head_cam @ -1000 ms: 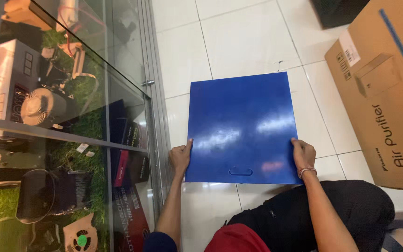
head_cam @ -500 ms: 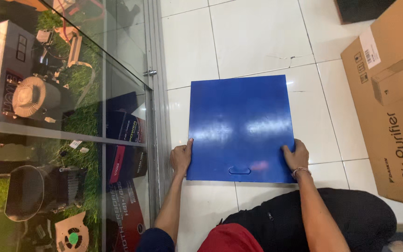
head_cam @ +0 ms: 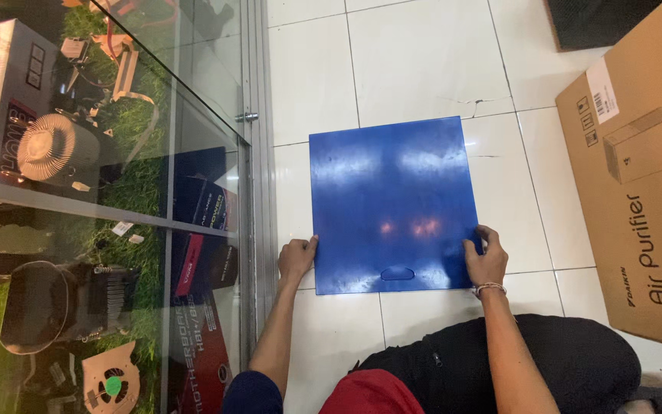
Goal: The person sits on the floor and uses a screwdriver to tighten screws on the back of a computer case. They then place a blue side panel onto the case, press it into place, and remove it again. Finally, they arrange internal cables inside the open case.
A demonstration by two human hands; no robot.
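Note:
A glossy blue square panel (head_cam: 392, 199) with a small oval notch near its near edge lies flat on the white tiled floor. My left hand (head_cam: 296, 259) grips the panel's near left edge, fingers curled against it. At the near right edge my right hand (head_cam: 486, 257), with a thin bracelet at the wrist, holds the panel, thumb on top of it. Both forearms reach forward from my seated body; my knee in black trousers (head_cam: 499, 368) is just below the panel.
A glass display cabinet (head_cam: 116, 207) with cooling fans, boxes and green turf fills the left side; its metal frame (head_cam: 258, 192) runs beside the panel. A large cardboard box (head_cam: 637, 192) lies at the right. A dark mat (head_cam: 591, 19) sits at the top right.
The panel sits lower and flatter in view than a second ago, and my hands have shifted with it along its near edge. The camera view has moved slightly.

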